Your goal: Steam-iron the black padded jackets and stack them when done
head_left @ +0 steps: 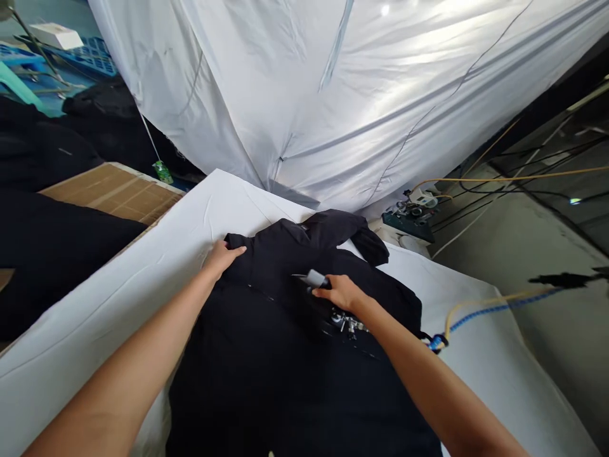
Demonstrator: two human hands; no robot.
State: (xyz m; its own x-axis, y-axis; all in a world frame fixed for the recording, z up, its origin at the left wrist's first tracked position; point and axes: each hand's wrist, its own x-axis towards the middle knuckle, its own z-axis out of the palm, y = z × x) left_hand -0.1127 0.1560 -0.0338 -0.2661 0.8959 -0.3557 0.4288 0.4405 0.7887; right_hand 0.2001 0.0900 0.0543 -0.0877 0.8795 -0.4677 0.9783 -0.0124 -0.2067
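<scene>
A black jacket [285, 381] lies spread on a white-covered table, with its collar at the far end and one sleeve bent over beyond it. At the jacket's upper left edge, my left hand [221, 258] pinches the fabric between thumb and fingers. My right hand [343, 292] is closed around a handheld tool with a grey head [316, 278] and a thin pointed tip, held over the chest. Metal fittings [349, 322] show beneath my right wrist. My palm hides the tool's grip. A blue and yellow hose [480, 311] runs in from the right behind my forearm.
The white table cover [118, 317] extends to both sides. A white sheet [295, 95] hangs behind it. At the back right stands a small machine [413, 212] with cables. Dark cloth [52, 254] and a cardboard box [114, 190] lie left.
</scene>
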